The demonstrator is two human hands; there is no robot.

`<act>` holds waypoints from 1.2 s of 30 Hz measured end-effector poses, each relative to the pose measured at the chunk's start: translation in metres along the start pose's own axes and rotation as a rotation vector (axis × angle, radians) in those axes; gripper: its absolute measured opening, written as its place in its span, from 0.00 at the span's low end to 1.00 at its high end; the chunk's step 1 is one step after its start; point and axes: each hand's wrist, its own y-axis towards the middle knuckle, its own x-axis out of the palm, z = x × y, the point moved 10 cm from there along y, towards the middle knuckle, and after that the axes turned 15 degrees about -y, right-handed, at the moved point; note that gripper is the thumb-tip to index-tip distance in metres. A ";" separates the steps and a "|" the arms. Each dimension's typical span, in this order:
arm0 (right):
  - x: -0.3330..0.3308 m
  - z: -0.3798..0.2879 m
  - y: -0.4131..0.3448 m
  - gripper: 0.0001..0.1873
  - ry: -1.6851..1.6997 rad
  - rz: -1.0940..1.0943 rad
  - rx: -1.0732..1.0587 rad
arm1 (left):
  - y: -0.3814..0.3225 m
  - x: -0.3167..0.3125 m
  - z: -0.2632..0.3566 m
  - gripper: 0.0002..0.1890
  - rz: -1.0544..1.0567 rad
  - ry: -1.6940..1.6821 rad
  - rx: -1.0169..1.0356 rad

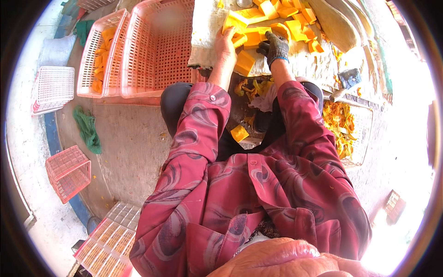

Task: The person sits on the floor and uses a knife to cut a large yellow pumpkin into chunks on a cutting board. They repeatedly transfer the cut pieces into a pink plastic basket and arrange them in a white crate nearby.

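Note:
Cut pieces of orange pumpkin lie on a worn work table. My left hand, bare, has its fingers around a pumpkin piece near the table's front edge. Close by on the right, my right hand wears a dark knitted glove; its fingers touch the side of another pumpkin chunk, and whether they grip it cannot be told. One block of pumpkin rests at the front edge below my hands. Whole long pumpkins lie at the table's right.
A large pink plastic crate stands left of the table, beside a narrower crate holding pumpkin pieces. A cleaver lies at the right edge, above a basket of peelings. A pumpkin chunk sits low between my knees. Green netting lies on the floor.

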 end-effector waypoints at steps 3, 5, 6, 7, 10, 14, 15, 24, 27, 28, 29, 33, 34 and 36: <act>0.005 0.002 -0.009 0.17 0.034 -0.044 0.075 | -0.018 0.012 0.010 0.26 0.095 -0.066 -0.066; 0.007 0.015 0.001 0.19 0.087 -0.123 0.117 | -0.019 0.016 0.012 0.26 0.095 -0.073 -0.051; 0.006 0.022 0.003 0.18 0.103 -0.095 0.150 | -0.019 0.015 0.013 0.25 0.100 -0.076 -0.040; 0.008 0.025 0.004 0.17 0.127 -0.115 0.159 | -0.016 0.018 0.013 0.24 0.053 -0.093 -0.008; 0.010 0.027 0.001 0.12 0.082 -0.170 0.180 | -0.014 0.029 0.014 0.23 -0.039 -0.084 0.089; 0.010 0.033 0.011 0.11 0.049 -0.247 0.204 | -0.017 0.033 0.009 0.23 -0.008 0.136 0.154; 0.014 0.031 0.010 0.11 -0.005 -0.262 0.205 | -0.008 0.027 0.003 0.24 -0.021 0.170 0.175; 0.019 0.020 0.018 0.11 -0.145 -0.238 0.050 | -0.008 0.018 0.010 0.23 0.247 0.663 0.364; 0.029 0.013 -0.006 0.08 -0.008 -0.351 0.076 | -0.011 0.024 0.011 0.22 0.183 0.400 0.334; 0.003 0.005 0.040 0.07 -0.342 -0.310 -0.377 | -0.008 0.035 0.008 0.22 0.137 0.338 0.348; 0.004 0.011 0.054 0.08 -0.380 -0.369 -0.428 | -0.004 0.030 0.008 0.22 0.114 0.289 0.372; 0.004 -0.005 0.056 0.12 -0.895 -0.128 -0.750 | 0.013 0.020 -0.008 0.22 0.108 0.015 0.233; 0.007 -0.011 0.053 0.13 -0.945 -0.094 -0.793 | 0.015 0.021 -0.010 0.24 0.090 -0.076 0.187; 0.014 -0.024 0.043 0.14 -0.907 -0.165 -0.823 | 0.019 0.024 -0.012 0.26 0.053 -0.260 0.101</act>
